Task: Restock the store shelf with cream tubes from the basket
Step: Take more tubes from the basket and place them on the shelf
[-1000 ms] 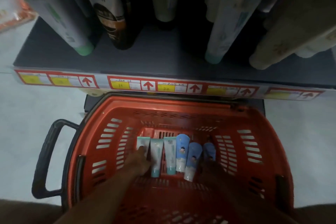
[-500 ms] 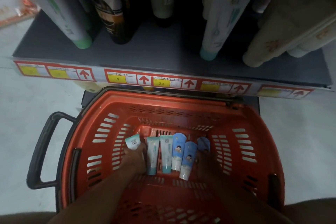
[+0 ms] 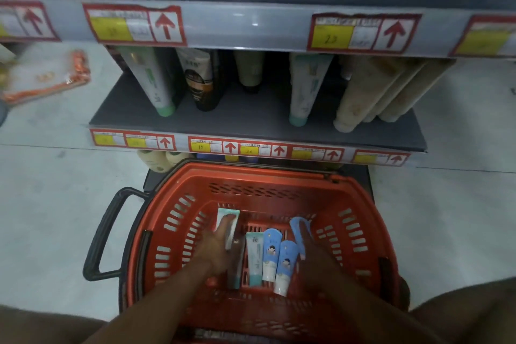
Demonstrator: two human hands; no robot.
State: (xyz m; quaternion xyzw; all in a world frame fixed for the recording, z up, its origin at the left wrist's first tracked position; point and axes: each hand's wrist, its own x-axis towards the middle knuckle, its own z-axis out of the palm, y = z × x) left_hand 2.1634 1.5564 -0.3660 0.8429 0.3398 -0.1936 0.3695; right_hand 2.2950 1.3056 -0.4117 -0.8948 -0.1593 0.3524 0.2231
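1. Head view: a red basket [image 3: 360, 204] sits on the pale floor [image 3: 50, 204] just in front of the shelf [image 3: 251, 120], its black handle [image 3: 103, 234] at the left.
2. The left hand [image 3: 215, 251] holds a white-and-teal cream tube [image 3: 229, 220] raised off the basket bottom; its grip is closed round the tube.
3. The right hand [image 3: 315, 254] grips a blue tube [image 3: 300, 227], tilted up; the fingers are dim, so the hold seems a pinch.
4. Three more tubes lie side by side between the hands: a teal-capped tube [image 3: 255, 260] and two blue cartoon tubes [image 3: 270, 254].
5. Further off, the shelf carries larger tubes [image 3: 150, 81] standing cap-down, with red-and-yellow price tags [image 3: 215, 145] on its edge.
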